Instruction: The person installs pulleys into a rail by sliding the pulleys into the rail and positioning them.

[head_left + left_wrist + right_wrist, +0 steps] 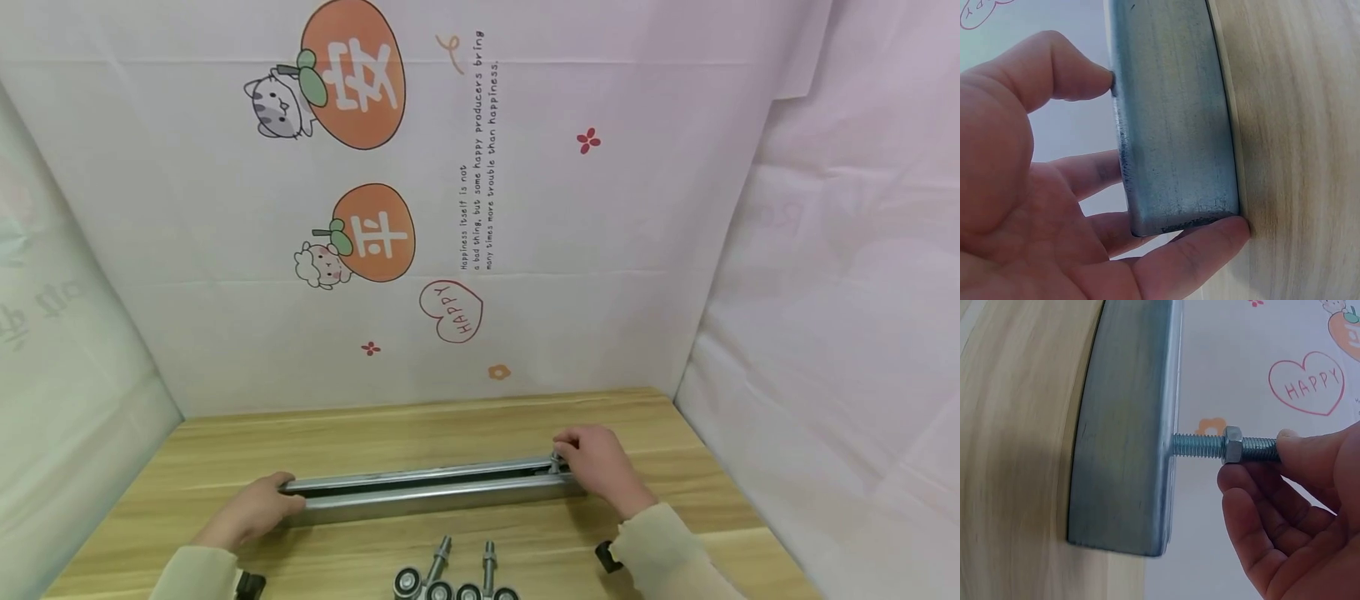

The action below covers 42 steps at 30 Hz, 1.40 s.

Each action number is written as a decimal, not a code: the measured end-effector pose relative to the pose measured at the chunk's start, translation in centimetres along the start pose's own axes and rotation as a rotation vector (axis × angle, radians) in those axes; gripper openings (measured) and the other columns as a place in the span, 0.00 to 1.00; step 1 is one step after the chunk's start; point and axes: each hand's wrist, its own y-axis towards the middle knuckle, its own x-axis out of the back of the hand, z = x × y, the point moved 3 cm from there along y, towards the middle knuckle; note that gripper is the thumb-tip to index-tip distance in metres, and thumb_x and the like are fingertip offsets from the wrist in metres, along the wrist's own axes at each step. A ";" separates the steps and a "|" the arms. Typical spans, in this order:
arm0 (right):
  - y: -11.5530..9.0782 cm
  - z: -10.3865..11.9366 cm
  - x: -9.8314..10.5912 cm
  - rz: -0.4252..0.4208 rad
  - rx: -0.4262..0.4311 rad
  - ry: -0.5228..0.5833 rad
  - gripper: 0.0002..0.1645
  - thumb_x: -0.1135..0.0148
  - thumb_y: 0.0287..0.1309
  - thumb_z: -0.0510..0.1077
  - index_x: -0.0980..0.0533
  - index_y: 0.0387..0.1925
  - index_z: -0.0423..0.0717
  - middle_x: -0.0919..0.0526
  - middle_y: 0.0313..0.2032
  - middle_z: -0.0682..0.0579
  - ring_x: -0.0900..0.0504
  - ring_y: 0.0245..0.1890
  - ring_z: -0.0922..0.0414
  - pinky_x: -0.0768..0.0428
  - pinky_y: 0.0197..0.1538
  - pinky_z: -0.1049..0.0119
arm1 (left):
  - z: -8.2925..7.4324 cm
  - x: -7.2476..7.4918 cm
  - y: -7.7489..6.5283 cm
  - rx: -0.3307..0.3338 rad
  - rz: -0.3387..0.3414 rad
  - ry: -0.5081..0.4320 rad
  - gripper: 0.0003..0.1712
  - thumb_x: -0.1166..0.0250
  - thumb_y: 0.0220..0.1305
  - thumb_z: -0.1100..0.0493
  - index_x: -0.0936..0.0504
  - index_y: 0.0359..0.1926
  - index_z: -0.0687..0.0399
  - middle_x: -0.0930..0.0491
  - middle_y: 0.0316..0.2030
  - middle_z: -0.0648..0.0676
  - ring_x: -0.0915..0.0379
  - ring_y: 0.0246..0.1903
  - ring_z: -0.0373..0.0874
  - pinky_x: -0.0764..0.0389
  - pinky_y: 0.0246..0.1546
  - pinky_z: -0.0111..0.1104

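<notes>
Steel track (427, 487) lies lengthwise across the bench (390, 433), nearer its front edge. Left hand (251, 512) clasps the track's left end, thumb and fingers curled round it. Right hand (596, 462) pinches a threaded bolt (1222, 447) with nut, sticking up from the track's right end. 4 roller bolts (453, 579) at front edge.

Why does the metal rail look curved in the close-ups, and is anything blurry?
Both wrist views bow straight lines: the rail curves there, yet runs straight in the head view. In the left wrist view the left hand fills the frame, softly focused. The right wrist view shows the threaded bolt sharply; the table looks smeared.
</notes>
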 end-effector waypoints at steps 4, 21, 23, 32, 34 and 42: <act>0.1 0.6 -0.5 0.004 -0.002 0.021 0.07 0.36 0.65 0.39 0.15 0.42 0.43 0.14 0.39 0.52 0.17 0.41 0.54 0.19 0.44 0.53 | 0.1 0.0 0.0 -0.002 0.000 0.009 0.39 0.35 0.62 0.51 0.32 0.62 0.80 0.30 0.57 0.80 0.36 0.58 0.77 0.31 0.54 0.62; 0.8 4.3 -3.3 0.045 0.114 0.023 0.07 0.37 0.65 0.40 0.15 0.40 0.45 0.15 0.36 0.55 0.19 0.38 0.59 0.19 0.42 0.56 | 0.2 -0.2 0.1 -0.006 -0.013 0.015 0.39 0.36 0.61 0.51 0.32 0.62 0.80 0.30 0.57 0.80 0.35 0.58 0.76 0.32 0.55 0.62; 0.8 4.8 -3.5 0.053 0.122 0.021 0.07 0.37 0.66 0.40 0.15 0.40 0.46 0.15 0.37 0.56 0.19 0.37 0.60 0.19 0.41 0.57 | 0.3 -0.2 0.1 0.011 -0.003 0.005 0.40 0.36 0.62 0.50 0.33 0.63 0.79 0.31 0.58 0.80 0.36 0.59 0.76 0.32 0.55 0.62; 0.7 6.7 -4.7 0.066 0.225 0.009 0.07 0.38 0.67 0.40 0.15 0.40 0.44 0.14 0.36 0.53 0.18 0.35 0.59 0.19 0.39 0.58 | 0.3 -0.3 0.2 0.018 0.005 -0.013 0.40 0.36 0.63 0.51 0.34 0.64 0.79 0.32 0.59 0.80 0.38 0.60 0.77 0.32 0.55 0.63; 0.8 7.1 -5.1 0.072 0.233 0.005 0.07 0.38 0.67 0.40 0.15 0.39 0.45 0.15 0.35 0.54 0.19 0.34 0.60 0.19 0.39 0.58 | 0.2 -0.3 0.1 0.018 -0.002 -0.019 0.39 0.36 0.62 0.53 0.34 0.64 0.80 0.32 0.59 0.80 0.37 0.60 0.76 0.32 0.55 0.63; 1.2 8.6 -6.4 0.111 0.242 0.005 0.07 0.39 0.68 0.42 0.15 0.39 0.47 0.15 0.34 0.57 0.19 0.34 0.61 0.19 0.38 0.60 | 0.0 -0.2 0.0 0.023 0.008 -0.044 0.40 0.36 0.63 0.53 0.36 0.64 0.81 0.34 0.60 0.81 0.39 0.60 0.78 0.32 0.55 0.63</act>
